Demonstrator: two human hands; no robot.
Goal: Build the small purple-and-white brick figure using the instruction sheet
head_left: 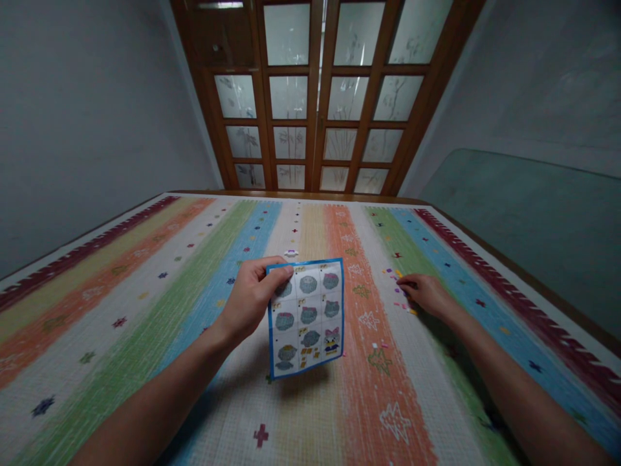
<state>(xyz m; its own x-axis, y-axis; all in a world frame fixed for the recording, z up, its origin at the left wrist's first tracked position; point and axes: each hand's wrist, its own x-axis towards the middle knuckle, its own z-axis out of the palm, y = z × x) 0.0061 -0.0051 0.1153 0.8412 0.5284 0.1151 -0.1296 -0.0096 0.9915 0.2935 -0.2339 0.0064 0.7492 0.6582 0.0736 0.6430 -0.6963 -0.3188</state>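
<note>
My left hand (256, 291) grips the upper left corner of an instruction sheet (309, 320), thumb on the front. The blue-bordered sheet is held upright above the table and shows a grid of building steps, with a finished figure in the lower right square. My right hand (425, 292) is at a scatter of tiny bricks (396, 305) in pink, purple and yellow-orange. Its thumb and fingers are pinched together over them; whatever they hold is too small to make out. Behind the sheet's top edge sits a small white and purple piece (291, 253).
A striped, patterned cloth (213, 259) covers the table. A few more tiny bricks (381, 345) lie on the orange stripe, right of the sheet. Wooden doors with glass panes (315, 97) stand beyond the far edge, and a pale green panel (524, 213) leans along the right wall.
</note>
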